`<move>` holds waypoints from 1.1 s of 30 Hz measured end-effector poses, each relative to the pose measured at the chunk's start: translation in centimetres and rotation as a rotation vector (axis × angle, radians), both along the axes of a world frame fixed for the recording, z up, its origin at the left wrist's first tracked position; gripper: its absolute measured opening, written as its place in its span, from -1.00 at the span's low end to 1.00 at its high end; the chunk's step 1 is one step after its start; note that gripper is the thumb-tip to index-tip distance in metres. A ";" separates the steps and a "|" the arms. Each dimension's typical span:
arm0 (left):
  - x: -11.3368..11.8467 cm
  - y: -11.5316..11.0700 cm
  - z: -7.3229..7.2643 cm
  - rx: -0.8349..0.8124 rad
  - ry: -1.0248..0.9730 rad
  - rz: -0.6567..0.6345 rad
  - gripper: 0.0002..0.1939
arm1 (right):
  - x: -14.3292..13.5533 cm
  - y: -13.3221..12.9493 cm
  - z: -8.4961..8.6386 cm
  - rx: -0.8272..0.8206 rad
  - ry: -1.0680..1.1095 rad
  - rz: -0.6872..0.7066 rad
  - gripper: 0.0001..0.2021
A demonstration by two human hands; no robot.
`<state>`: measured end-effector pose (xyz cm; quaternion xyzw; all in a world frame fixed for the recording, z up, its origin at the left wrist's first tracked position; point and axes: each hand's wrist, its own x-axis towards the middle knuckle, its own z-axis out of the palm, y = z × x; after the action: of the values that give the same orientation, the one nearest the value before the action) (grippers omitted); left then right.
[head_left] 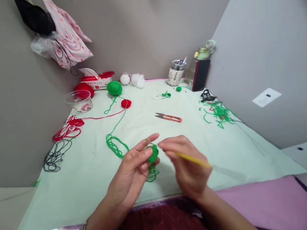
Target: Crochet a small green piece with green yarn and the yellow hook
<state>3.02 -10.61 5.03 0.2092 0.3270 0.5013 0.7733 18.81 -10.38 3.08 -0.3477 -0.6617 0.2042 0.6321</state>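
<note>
Between the thumb and fingers of my left hand (133, 166) is a small round green crochet piece (153, 153). A strand of green yarn passes over my raised left index finger. My right hand (188, 162) grips a crochet hook (192, 159) by its yellow handle, and the hook's thin tip meets the upper right edge of the piece. Loose green yarn (152, 174) hangs just below the piece. A looped length of green yarn (117, 146) lies left of my hands and runs back toward a green yarn ball (114, 88).
Orange thread snips (168, 117) lie ahead of my hands. Green yarn scraps (221, 113) are heaped at the right. Red yarn (69, 128) and black cord (55, 156) lie left, near a clear plastic tub (79, 102). A pen holder (176, 73), bottle (192, 68) and phone (201, 75) stand at the back.
</note>
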 end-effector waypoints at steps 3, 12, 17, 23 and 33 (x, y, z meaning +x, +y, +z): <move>-0.4 0.1 0.1 0.038 0.028 0.047 -0.60 | 0.1 0.4 0.6 -0.194 0.249 0.147 -0.79; -0.7 -0.7 -0.9 0.279 0.328 0.031 -0.60 | 0.2 0.8 0.2 -0.418 0.363 0.322 -0.83; -1.0 -0.7 -0.6 0.289 0.363 0.081 -0.64 | 0.5 1.0 0.2 -0.437 0.396 0.369 -0.79; -1.0 -0.8 -1.2 0.341 0.464 0.142 -0.65 | 0.3 0.0 0.9 -0.167 0.056 0.157 -0.79; -0.2 -0.4 0.1 0.053 0.045 0.002 -0.46 | 0.2 -0.4 0.1 0.125 -0.145 -0.035 -0.73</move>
<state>2.86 -11.05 5.08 0.2406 0.3309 0.5056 0.7596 19.04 -10.74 3.15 -0.3330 -0.7109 0.1258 0.6065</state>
